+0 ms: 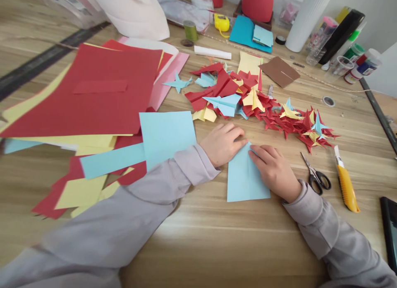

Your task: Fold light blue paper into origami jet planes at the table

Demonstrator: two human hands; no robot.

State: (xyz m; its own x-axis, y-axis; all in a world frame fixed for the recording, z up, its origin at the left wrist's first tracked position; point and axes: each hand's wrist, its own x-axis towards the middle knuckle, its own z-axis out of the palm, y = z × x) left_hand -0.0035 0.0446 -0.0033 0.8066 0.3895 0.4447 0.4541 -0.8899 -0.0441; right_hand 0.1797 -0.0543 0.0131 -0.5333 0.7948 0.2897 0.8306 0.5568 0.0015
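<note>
While blue sheet [244, 184] is pointing lengthwise away, left hand [223, 143] and right hand [275, 169] are pressing its far end — fingers [259, 152] together.

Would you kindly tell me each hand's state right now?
Left hand: curled, touching the blue paper; grip unclear.
Right hand: curled, on that paper's right side; grip unclear.

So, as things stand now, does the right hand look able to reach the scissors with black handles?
Probably yes. The scissors lie to the right of the right hand, and only tabletop shows between them. It would likely need to leave the blue sheet it touches.
</note>
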